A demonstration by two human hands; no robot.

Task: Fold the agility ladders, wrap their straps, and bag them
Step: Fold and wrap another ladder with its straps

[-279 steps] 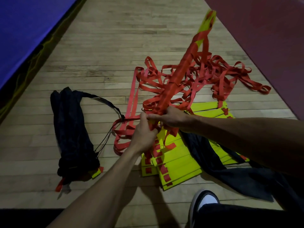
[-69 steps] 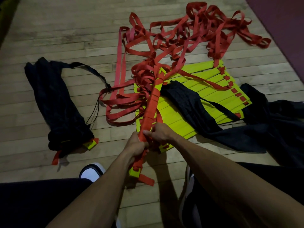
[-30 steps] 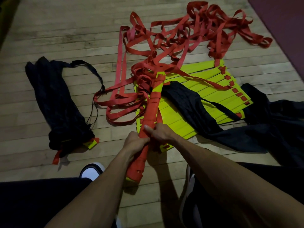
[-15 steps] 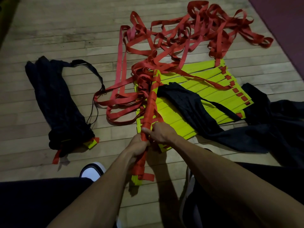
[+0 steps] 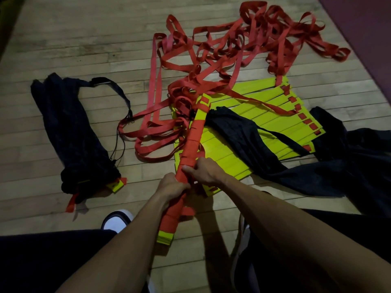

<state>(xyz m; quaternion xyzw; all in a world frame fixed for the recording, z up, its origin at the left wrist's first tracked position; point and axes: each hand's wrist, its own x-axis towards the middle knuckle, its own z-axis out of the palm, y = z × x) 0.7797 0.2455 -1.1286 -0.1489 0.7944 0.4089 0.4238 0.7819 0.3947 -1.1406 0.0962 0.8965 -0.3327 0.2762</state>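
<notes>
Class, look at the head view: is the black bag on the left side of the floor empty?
No. The black bag looks filled out, and a yellow rung end with red strap pokes from its opening.

I've got the wrapped ladder bundle (image 5: 191, 144) running straight up the middle, my left hand (image 5: 172, 185) just below my right hand (image 5: 203, 171) on it. Behind and to the right of the bundle, the spread slats (image 5: 260, 121) lie flat on the floor (image 5: 74, 39), with an empty bag (image 5: 243, 132) draped across them. The loose straps (image 5: 222, 49) are heaped beyond the slats. Far left, well apart, sits a filled bag (image 5: 72, 136). My shoe (image 5: 116, 220) is near the bundle's lower end.
</notes>
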